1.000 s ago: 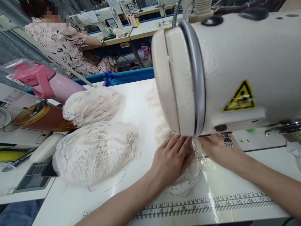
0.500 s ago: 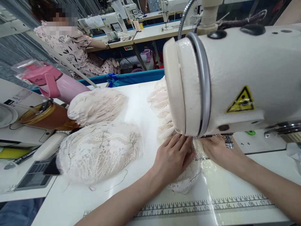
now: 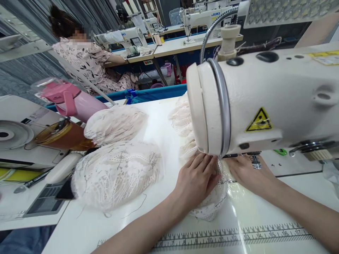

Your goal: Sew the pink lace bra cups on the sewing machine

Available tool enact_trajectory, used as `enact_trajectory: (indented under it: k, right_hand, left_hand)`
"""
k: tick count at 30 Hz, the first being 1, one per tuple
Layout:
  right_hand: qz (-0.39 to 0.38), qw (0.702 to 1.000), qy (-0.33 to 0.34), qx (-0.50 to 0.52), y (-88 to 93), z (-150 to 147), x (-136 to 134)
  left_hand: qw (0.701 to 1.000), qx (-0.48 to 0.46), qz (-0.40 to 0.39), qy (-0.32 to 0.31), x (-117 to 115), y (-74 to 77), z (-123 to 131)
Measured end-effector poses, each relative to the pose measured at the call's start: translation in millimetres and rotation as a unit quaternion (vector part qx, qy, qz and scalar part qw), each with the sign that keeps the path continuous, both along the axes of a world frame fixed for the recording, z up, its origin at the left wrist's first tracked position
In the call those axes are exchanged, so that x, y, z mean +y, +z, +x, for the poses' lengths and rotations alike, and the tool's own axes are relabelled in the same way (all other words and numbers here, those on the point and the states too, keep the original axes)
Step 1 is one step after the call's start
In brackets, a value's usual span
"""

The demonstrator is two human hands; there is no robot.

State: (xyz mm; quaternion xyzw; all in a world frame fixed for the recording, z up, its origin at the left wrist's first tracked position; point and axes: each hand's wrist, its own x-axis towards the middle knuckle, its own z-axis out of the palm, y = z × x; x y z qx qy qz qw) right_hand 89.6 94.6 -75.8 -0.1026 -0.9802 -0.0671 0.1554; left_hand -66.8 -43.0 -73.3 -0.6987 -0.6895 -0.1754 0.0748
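Observation:
My left hand (image 3: 197, 180) rests on white lace fabric (image 3: 210, 206), its fingers bent and close together, the tips partly under the sewing machine head (image 3: 254, 106). To the right of the needle area, my right hand (image 3: 245, 169) lies low beside the lace, its fingers hidden behind the machine. The lace stretches from the front of the machine back along its left side in gathered folds. Two bundles of pale lace, one nearer (image 3: 116, 176) and one farther (image 3: 116, 123), lie to the left with loose dark threads on them.
A pink bottle (image 3: 76, 102) and an amber container (image 3: 60, 135) stand at the left. A printed ruler (image 3: 233, 238) runs along the front edge. Beyond the blue cloth trough (image 3: 156, 93), a person (image 3: 84, 63) in patterned clothes sits by another sewing machine (image 3: 124, 38).
The camera view has shifted, so the machine and table appear slightly lower and more of the lamp shows. Both hands keep nearly the same place at the lace.

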Motion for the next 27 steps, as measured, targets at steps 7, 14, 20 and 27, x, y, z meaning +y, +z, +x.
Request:
enact_trajectory:
  k: [7,14,20,27]
  right_hand:
    - [0.101,0.994,0.029,-0.010,-12.9,3.2,3.1]
    - [0.049,0.997,0.015,0.060,2.4,-0.2,0.5]
    - [-0.021,0.988,0.078,0.135,1.3,-0.7,-5.7]
    - [-0.154,0.953,0.215,0.146,6.7,-0.7,-11.0]
  left_hand:
    - [1.000,0.011,-0.006,0.005,-0.6,0.9,1.0]
    - [1.000,0.015,-0.017,0.017,-3.7,2.4,2.4]
    - [1.000,0.018,-0.001,0.013,-4.5,4.6,3.5]
    - [0.980,0.081,0.100,-0.150,-22.3,35.0,6.2]
